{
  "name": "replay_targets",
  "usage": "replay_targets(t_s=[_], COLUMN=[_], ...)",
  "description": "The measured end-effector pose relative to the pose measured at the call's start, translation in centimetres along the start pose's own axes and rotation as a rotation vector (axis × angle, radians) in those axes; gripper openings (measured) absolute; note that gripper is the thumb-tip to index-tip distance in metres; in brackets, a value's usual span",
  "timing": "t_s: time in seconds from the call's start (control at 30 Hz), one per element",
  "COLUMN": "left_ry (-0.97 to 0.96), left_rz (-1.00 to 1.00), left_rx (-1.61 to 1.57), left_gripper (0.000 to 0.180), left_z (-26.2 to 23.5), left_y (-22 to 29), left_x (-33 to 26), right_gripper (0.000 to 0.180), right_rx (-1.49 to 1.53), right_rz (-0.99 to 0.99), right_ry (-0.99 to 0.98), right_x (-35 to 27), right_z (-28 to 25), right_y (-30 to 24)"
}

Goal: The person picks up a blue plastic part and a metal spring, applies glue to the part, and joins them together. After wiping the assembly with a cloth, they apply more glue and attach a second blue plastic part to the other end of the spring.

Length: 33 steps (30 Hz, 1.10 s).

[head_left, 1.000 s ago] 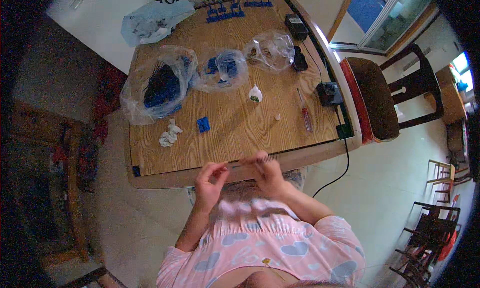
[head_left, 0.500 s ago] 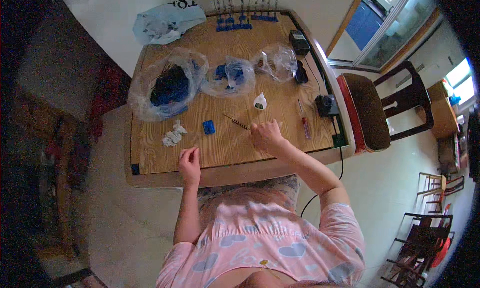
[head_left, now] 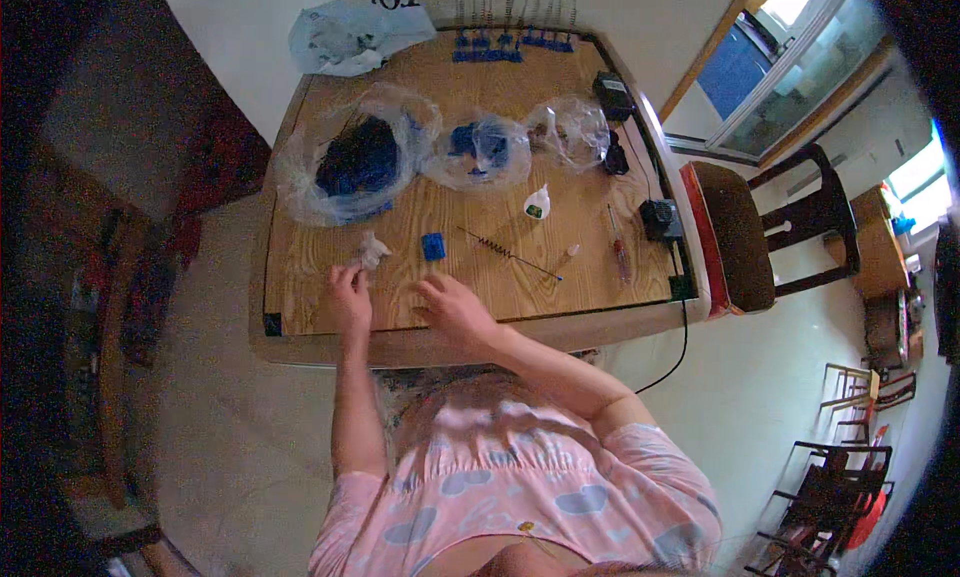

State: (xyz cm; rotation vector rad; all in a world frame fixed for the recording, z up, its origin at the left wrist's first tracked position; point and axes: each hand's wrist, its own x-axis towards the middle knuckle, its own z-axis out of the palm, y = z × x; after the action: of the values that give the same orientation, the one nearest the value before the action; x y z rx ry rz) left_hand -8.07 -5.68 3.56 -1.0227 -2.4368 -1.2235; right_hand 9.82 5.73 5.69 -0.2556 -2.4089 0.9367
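My left hand (head_left: 350,295) is at the near edge of a crumpled white tissue (head_left: 374,248), its fingers closed on the tissue's lower part. My right hand (head_left: 452,309) holds nothing; its fingers are bent and apart over the table, just nearer than a small blue block (head_left: 432,247). On the wood to the right lies a thin dark rod with a coiled spring section (head_left: 495,245), its blue-tipped end toward me. Beyond it a small white squeeze bottle (head_left: 537,204) stands near a small pale cap (head_left: 573,249).
Clear plastic bags hold dark wires (head_left: 358,157), blue parts (head_left: 478,145) and small brownish pieces (head_left: 568,134). Finished-looking blue bases with upright spring rods (head_left: 488,55) stand at the back. A screwdriver (head_left: 618,245) and black adapters (head_left: 660,219) lie along the right side.
My right hand has let go of the spring rod and moved left toward the blue block. My left hand has moved forward and left onto the tissue. The view has shifted slightly.
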Motion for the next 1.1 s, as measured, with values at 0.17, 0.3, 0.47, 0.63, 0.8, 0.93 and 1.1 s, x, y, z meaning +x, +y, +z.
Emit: replay_targets(t_s=[0.17,0.3,0.47,0.63,0.8,0.93,1.1], left_ry=[-0.199,-0.158,-0.188,-0.146,-0.075,-0.073,-0.047], left_rz=[-0.133,-0.002,-0.035,-0.014,-0.004,0.008,-0.036], left_rx=[-0.4,-0.332,-0.202,-0.114,-0.184,-0.205,-0.118], left_gripper=[0.013,0.012,0.013,0.01,0.009,0.009,0.008], left_z=[-0.8,-1.2,-2.2,-1.8,-1.3,-0.7,-1.3], left_y=[-0.4,0.4,1.1,2.7,2.9,2.9,3.6], left_x=[-4.9,-5.2,-5.1,-4.6,-4.8,-4.5,-4.7], right_gripper=[0.042,0.044,0.031,0.025,0.021,0.022,0.027], right_rx=[-0.32,-0.286,0.061,0.108,0.158,0.273,0.401], right_rz=[-0.081,-0.178,-0.179,-0.047,0.134,0.113,0.271], right_ry=[-0.064,-0.05,-0.069,-0.001,-0.059,0.021,-0.078], right_x=[3.5,2.7,2.8,3.2,3.0,2.1,-6.7], right_z=[6.1,10.7,7.3,4.2,3.4,1.7,-3.2], right_y=[1.5,5.7,3.8,1.7,0.7,0.2,-3.3])
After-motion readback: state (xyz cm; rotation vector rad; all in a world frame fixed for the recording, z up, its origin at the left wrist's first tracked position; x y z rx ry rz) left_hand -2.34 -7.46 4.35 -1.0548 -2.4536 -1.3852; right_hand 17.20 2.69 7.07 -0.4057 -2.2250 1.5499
